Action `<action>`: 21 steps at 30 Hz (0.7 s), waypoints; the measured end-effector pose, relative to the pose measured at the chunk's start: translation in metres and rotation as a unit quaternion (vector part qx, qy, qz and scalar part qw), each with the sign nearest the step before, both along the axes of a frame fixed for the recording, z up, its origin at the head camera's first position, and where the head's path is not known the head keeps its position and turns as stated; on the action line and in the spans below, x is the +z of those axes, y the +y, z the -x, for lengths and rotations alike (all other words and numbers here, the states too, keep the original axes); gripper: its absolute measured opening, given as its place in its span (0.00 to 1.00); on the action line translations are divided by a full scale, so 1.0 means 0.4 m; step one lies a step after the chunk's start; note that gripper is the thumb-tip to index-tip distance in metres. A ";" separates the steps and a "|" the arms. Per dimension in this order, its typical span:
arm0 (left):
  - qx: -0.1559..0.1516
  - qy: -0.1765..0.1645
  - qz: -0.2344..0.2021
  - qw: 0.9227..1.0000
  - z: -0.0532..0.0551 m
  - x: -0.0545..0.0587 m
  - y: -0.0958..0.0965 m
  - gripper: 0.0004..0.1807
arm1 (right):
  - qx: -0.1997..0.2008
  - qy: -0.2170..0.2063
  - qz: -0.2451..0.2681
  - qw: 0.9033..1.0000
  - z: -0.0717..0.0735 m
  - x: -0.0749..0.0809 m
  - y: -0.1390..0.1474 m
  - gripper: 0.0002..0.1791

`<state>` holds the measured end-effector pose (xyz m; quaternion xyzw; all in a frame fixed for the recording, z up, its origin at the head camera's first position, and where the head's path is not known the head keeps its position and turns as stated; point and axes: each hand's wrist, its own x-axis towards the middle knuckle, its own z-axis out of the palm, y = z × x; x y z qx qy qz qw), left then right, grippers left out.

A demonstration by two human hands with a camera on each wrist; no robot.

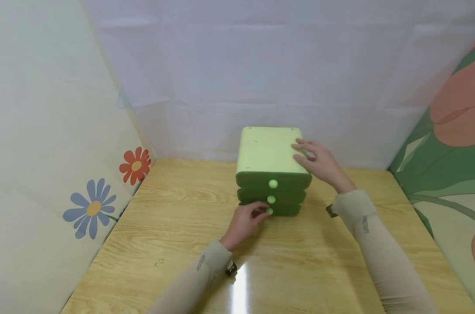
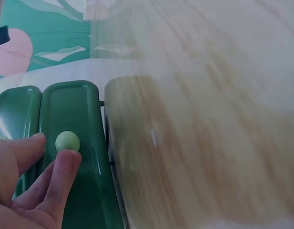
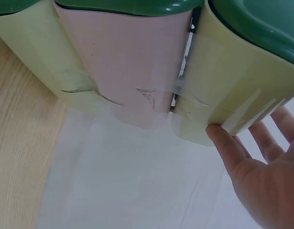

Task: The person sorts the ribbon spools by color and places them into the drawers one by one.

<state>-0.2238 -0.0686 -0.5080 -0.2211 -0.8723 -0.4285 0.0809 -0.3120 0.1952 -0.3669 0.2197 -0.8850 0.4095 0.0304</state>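
Observation:
A small green drawer unit, with a pale green top and three dark green drawer fronts, stands on the wooden table. Round light green knobs mark each front. My left hand is at the bottom knob. In the left wrist view, one fingertip touches that knob, while another digit stays apart from it, beside the middle drawer. With fingers spread, my right hand rests on the unit's top right edge. The right wrist view shows its thumb against the pale upper body.
Behind the unit hangs a white cloth backdrop. A flowered panel borders the table on the left, and a green and pink one on the right. Clear tape spans the unit's side. The wooden tabletop reflects light.

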 end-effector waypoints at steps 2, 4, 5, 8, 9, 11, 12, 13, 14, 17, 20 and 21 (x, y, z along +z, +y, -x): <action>0.003 0.002 0.013 1.000 0.002 -0.004 0.005 0.11 | -0.001 -0.001 0.000 1.000 0.000 -0.001 0.000 0.28; 0.004 0.006 0.021 1.000 0.003 -0.004 0.011 0.10 | 0.000 -0.002 0.001 1.000 0.000 -0.002 0.000 0.28; 0.005 0.010 0.025 1.000 0.004 -0.005 0.014 0.10 | -0.001 -0.002 0.002 1.000 0.000 -0.002 0.000 0.28; 0.007 0.016 0.031 0.999 0.005 -0.010 0.022 0.09 | -0.001 -0.002 0.002 1.000 0.000 -0.002 -0.001 0.28; 0.008 0.017 0.031 0.999 0.006 -0.012 0.024 0.09 | -0.001 -0.002 0.001 1.000 0.000 -0.002 -0.001 0.28; 0.009 0.016 0.031 0.999 0.006 -0.018 0.027 0.08 | -0.001 -0.003 0.002 1.000 -0.001 -0.003 -0.001 0.28; 0.011 0.015 0.031 0.999 0.007 -0.020 0.028 0.08 | -0.001 -0.003 0.003 1.000 0.000 -0.004 -0.001 0.28; 0.013 0.016 0.032 0.999 0.009 -0.021 0.030 0.07 | -0.001 -0.003 0.004 1.000 0.000 -0.004 -0.001 0.28; 0.016 0.015 0.032 0.999 0.010 -0.023 0.031 0.06 | -0.001 -0.003 0.005 1.000 0.001 -0.004 0.000 0.28; 0.022 0.016 0.031 0.999 0.015 -0.023 0.035 0.05 | -0.002 -0.002 0.007 1.000 0.003 -0.003 -0.001 0.28; 0.028 0.019 0.030 0.999 0.017 -0.024 0.038 0.03 | -0.004 -0.001 0.007 1.000 0.003 -0.001 -0.001 0.28; 0.029 0.020 0.031 0.999 0.016 -0.023 0.039 0.03 | -0.004 0.000 0.006 1.000 0.002 -0.001 -0.001 0.28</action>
